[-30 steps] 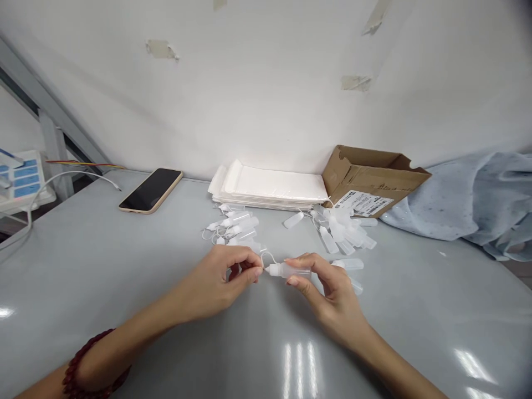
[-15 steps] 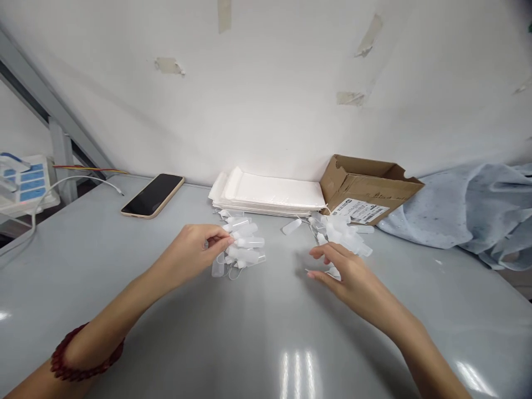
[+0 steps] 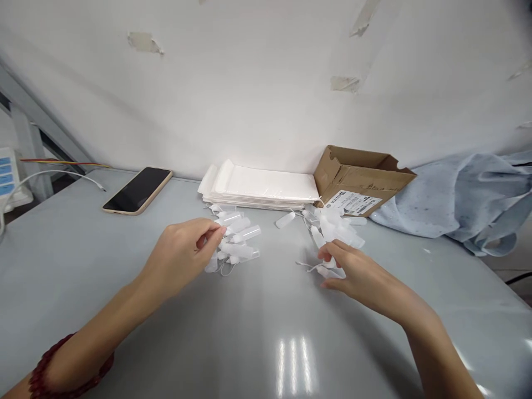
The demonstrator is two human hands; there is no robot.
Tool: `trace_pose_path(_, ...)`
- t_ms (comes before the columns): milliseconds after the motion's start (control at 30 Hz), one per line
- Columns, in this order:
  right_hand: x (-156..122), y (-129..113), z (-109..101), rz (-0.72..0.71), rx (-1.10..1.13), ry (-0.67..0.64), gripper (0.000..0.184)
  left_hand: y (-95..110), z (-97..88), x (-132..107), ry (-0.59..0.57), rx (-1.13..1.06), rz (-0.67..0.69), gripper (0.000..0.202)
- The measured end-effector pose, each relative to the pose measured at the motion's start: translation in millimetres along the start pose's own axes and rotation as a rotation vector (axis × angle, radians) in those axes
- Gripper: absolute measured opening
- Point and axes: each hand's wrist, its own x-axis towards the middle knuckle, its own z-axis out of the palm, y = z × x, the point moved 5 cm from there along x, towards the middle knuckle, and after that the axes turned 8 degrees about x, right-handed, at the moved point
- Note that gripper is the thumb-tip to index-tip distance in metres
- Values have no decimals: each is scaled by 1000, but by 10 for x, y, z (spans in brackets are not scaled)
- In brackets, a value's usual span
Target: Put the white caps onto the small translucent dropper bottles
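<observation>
Two loose heaps of small translucent plastic bottles with white caps and thin cords lie on the grey table. At the left heap (image 3: 245,252), my left hand (image 3: 185,249) pinches thumb and forefinger at the cap end of a small bottle (image 3: 238,225); the fingers partly hide the grip. My right hand (image 3: 353,271) is at the near side of the right heap (image 3: 338,228), thumb and fingers apart. Between them lies another small bottle (image 3: 332,272), partly hidden by the hand. A single bottle (image 3: 285,220) rests between the heaps.
Behind the bottles lies a stack of white padded envelopes (image 3: 270,185). An open, tilted cardboard box (image 3: 366,185) stands beside it, with light blue cloth (image 3: 449,199) at its right. A phone (image 3: 139,190) and a white cable (image 3: 83,176) are at the left.
The view has shifted slightly. My left hand stays pinched at the left heap, where the bottles have moved a little. The right hand's fingers have come around a bottle near the right heap.
</observation>
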Motion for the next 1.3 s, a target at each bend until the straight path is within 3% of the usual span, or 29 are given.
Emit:
trace_pose_path(233,-48,79,-95,28,-82,53,12,95,-60,-40,39,-22,58,28)
trace_pose_path(400,-19,161,-156,-18,-107,102,18,112,-46,-53,18,-38,65,28)
trace_pose_path(667,81,127,-71,-39,-200,175,20,144,-18,-52,-6,-49,85,27)
trace_pose_path(800,102,29,-65,-115,-154,183,19,182,6,-80,-16,-66,106,27)
trace_pose_path(900,71,-73,-120,-199,-80,295,18,239,32,-114,-42,-84,148,28)
trace_pose_path(1067,-43,-408,-43,-542,-41,516,12,376,147,-208,-165,-183,257,21)
trace_pose_path(1167,-87,-586,116,-662,-96,523,12,465,195,-280,-194,-231,338,21)
trace_pose_path(1300,-122,-713,249,-714,-155,499,15,540,220,-342,-234,-263,395,17)
